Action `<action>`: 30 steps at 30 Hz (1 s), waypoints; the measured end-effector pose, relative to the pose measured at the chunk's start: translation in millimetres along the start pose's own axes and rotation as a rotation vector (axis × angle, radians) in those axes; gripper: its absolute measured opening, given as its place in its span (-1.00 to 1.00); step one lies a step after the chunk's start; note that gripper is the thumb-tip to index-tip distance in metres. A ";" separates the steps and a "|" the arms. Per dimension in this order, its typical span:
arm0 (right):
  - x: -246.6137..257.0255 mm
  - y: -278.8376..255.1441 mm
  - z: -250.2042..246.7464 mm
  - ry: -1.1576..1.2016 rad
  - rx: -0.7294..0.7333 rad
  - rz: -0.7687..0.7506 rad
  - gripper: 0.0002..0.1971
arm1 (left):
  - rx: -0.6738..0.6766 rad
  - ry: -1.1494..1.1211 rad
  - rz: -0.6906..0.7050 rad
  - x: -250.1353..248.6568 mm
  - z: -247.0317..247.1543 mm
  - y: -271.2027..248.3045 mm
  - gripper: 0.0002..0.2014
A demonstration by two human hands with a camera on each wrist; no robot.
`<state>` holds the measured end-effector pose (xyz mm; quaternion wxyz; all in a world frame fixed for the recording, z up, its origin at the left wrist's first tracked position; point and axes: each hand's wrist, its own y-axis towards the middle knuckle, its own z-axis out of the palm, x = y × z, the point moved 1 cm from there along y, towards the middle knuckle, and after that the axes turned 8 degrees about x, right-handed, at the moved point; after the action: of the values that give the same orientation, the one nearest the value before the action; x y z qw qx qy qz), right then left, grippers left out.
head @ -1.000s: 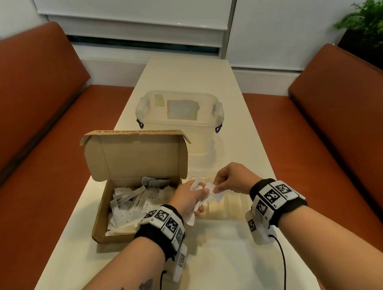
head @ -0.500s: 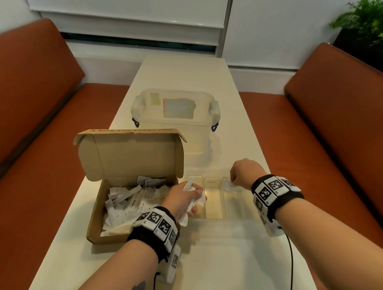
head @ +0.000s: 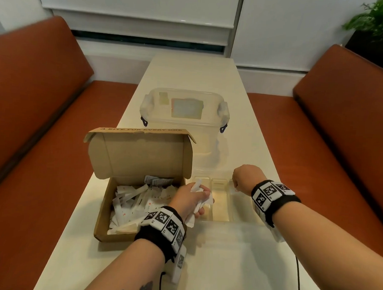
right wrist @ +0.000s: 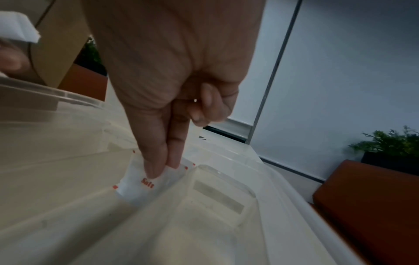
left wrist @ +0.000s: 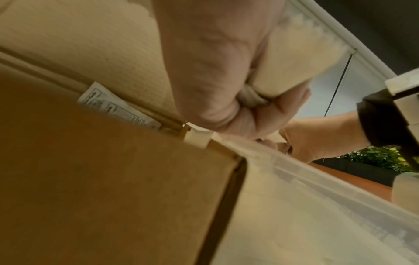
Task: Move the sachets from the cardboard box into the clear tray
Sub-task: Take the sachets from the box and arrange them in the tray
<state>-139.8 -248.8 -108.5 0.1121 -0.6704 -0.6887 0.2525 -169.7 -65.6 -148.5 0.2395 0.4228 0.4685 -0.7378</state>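
Your right hand (head: pixel 245 179) pinches one sachet (right wrist: pixel 138 184) down inside a right-side compartment of the clear tray (head: pixel 219 216). Your left hand (head: pixel 191 199), nearer the cardboard box (head: pixel 103 218), clutches a bunch of sachets (head: pixel 196 186) over the tray's left end, so the next feed lies just leftward.

Long white table (head: pixel 236 253) bearing open cardboard box (head: pixel 103 209), clear tray (head: pixel 221 218), lidded plastic tub (head: pixel 184 120).

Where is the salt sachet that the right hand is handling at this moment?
In the right wrist view the salt sachet is pinched by the right hand, low inside a right-side compartment of the clear tray.
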 end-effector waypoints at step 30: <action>27.3 -40.2 -29.2 1.495 -0.008 -0.399 -0.80 | 0.154 0.010 -0.013 -16.9 -1.2 -30.9 -0.93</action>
<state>-162.3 -215.3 -68.8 0.5881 -0.5262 -0.5389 -0.2946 -183.4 -51.5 -119.3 0.1992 0.4406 0.4140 -0.7712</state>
